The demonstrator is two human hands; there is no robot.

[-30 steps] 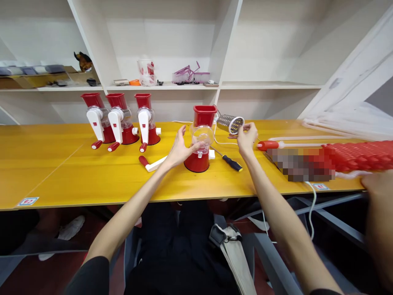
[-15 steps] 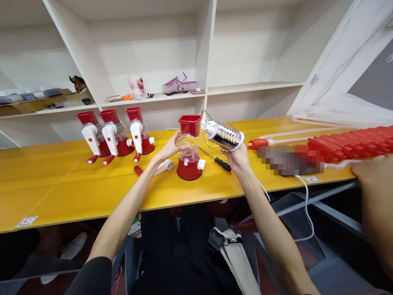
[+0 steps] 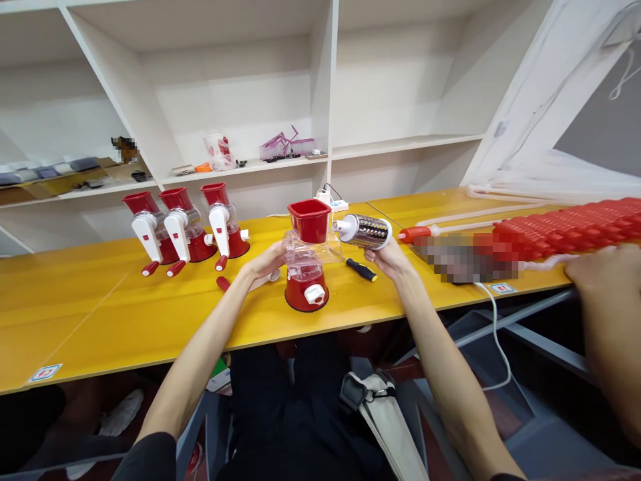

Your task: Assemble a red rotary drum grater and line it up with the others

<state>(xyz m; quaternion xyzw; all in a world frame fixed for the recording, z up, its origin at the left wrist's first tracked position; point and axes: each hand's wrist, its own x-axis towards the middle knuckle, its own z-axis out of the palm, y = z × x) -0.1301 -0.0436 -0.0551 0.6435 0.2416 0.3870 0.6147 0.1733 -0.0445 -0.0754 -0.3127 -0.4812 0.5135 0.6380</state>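
A rotary grater body (image 3: 304,256) with a red hopper, a clear housing and a red base stands upright in front of me on the table. My left hand (image 3: 268,259) grips the left side of its clear housing. To its right, my right hand (image 3: 392,258) holds a metal grater drum (image 3: 371,231) by its wide white-rimmed end. The drum's white shaft points left at the housing, close to its opening. Behind my left wrist lies a white crank handle (image 3: 261,280) with a red knob, partly hidden. A black-handled screwdriver (image 3: 361,269) lies below the drum.
Several assembled rotary graters (image 3: 221,227) stand at the left. At the right are a red braided bundle (image 3: 565,230), a red-handled tool (image 3: 415,234) and another person's hand (image 3: 608,280). A power strip (image 3: 338,205) lies behind, below white shelves (image 3: 408,145).
The grater body has turned, so its white base knob faces me and its housing opening faces right. The drum has come down slightly and lies more level, its shaft nearer the housing.
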